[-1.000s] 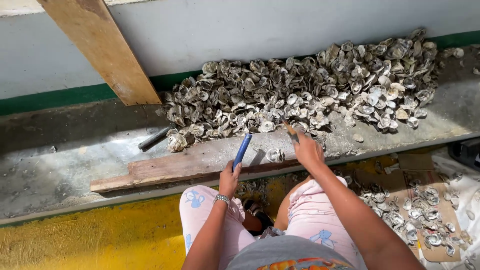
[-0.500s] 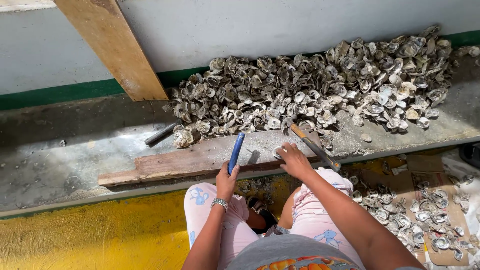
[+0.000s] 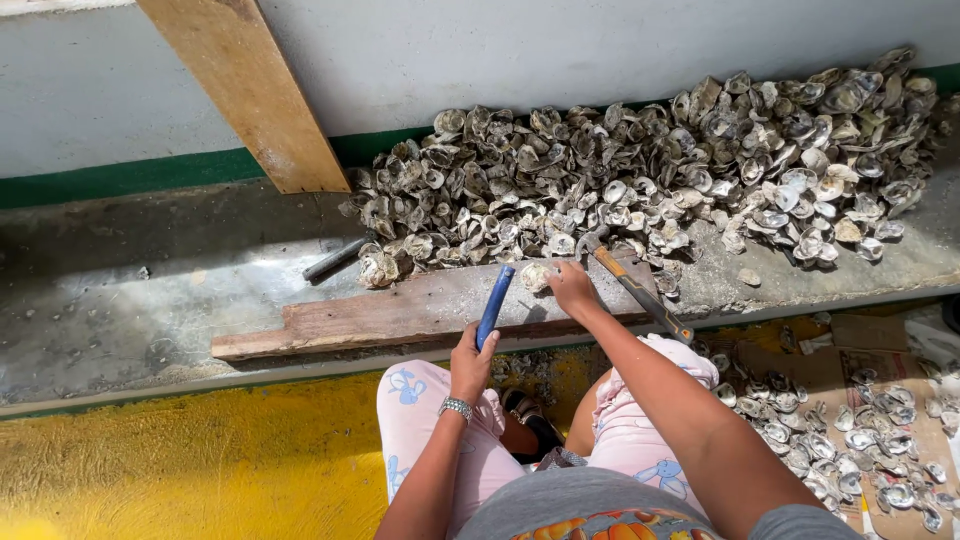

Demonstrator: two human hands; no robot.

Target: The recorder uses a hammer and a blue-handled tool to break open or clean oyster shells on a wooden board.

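My left hand grips a blue-handled tool, its tip pointing up over a worn wooden plank. My right hand presses a pale oyster shell onto the plank, just right of the tool's tip. Behind the plank, a big pile of oyster shells lies against the wall on a concrete ledge. Right beside my right hand a hammer with a wooden handle rests slantwise on the plank's end.
A dark metal tool lies on the ledge left of the pile. A wide wooden board leans on the wall. More shells are spread over cardboard at the lower right. Yellow floor lies to my left.
My right hand has drawn back from the edge of the pile to the plank and now holds a shell there. The left hand keeps the blue tool in about the same place.
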